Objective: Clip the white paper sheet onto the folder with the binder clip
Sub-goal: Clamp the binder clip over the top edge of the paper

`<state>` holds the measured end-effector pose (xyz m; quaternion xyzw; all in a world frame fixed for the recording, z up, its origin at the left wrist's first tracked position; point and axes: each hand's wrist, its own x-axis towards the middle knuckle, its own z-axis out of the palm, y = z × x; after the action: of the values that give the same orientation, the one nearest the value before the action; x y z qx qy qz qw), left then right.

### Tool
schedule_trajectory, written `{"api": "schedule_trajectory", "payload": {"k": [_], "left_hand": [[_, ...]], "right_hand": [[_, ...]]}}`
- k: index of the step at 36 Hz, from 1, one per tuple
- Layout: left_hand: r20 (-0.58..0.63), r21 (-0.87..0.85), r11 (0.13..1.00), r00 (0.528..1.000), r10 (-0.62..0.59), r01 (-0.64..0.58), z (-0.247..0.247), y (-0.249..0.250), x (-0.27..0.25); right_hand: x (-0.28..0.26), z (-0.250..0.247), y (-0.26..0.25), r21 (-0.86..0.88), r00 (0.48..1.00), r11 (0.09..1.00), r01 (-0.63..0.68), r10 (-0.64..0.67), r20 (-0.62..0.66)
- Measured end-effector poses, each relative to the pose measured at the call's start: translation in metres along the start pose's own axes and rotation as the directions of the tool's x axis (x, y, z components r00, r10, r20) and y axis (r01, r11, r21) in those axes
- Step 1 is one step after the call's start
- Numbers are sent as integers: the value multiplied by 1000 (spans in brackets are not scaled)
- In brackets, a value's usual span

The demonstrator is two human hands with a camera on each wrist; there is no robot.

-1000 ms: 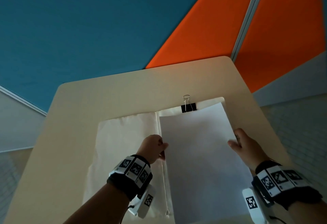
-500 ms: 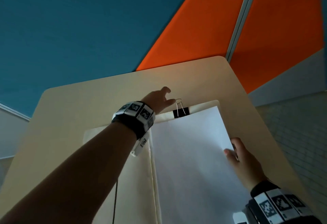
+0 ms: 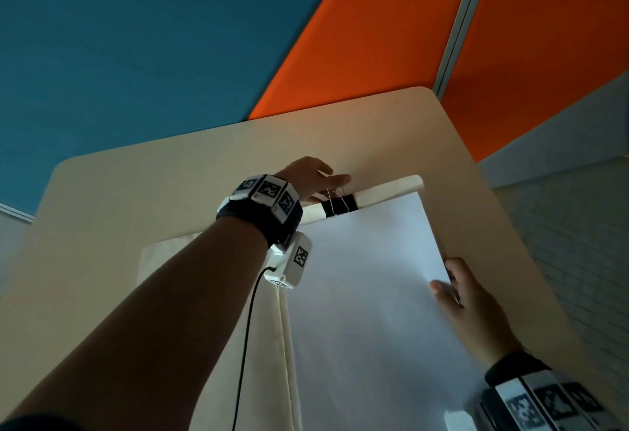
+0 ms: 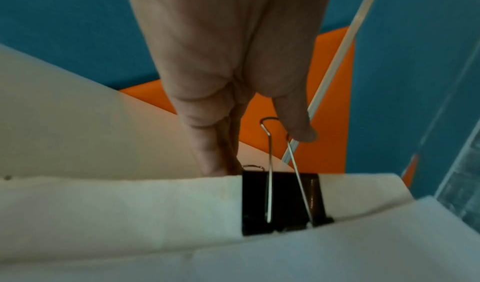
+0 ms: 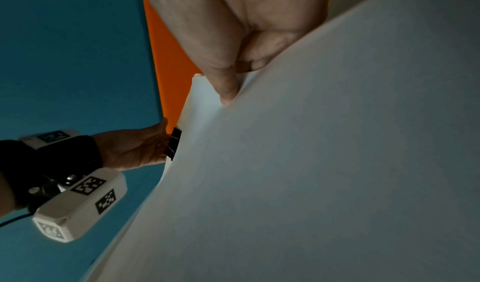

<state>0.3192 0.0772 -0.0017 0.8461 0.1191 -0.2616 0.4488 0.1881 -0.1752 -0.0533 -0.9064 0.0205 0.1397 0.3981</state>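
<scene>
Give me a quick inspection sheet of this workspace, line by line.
Surface: beige table, rounded corners.
Job's things: open cream folder; white paper sheet on its right half; black binder clip on the folder's top edge.
Clutter: nothing seen.
Grippers: left hand pinches the clip's wire handles; right hand pinches the sheet's right edge.
Cables: black cable from the left wrist camera.
Surroundings: teal and orange partition panels.

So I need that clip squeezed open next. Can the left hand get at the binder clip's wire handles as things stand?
Probably yes. The left hand is already at the binder clip, a fingertip touching one raised wire handle. Nothing lies between them, and the right hand is off at the white paper sheet's side edge.
</scene>
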Motion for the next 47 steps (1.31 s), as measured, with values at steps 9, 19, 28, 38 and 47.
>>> {"api": "schedule_trajectory", "payload": {"k": [9,19,28,38,47], "left_hand": [[35,-194,981,999,25,-18,-9,-15,-6],[-13,-214,976,1000,25,-27,-3,-18,1],[50,-185,983,998,26,-16,-11,-19,-1],[68,-230,965,987,143,-124,-18,-28,-5],[-26,-126,972,980,197,-199,-11,-32,-5]], "right_hand": [[0,-1,6,-13,999,999,47,-47,11],[2,-1,10,21,998,999,26,-28,65],[2,-2,8,-9,998,1000,30,-30,58],[2,-2,8,-22,997,999,44,-42,61],[2,-2,7,-15,997,999,45,-44,63]]}}
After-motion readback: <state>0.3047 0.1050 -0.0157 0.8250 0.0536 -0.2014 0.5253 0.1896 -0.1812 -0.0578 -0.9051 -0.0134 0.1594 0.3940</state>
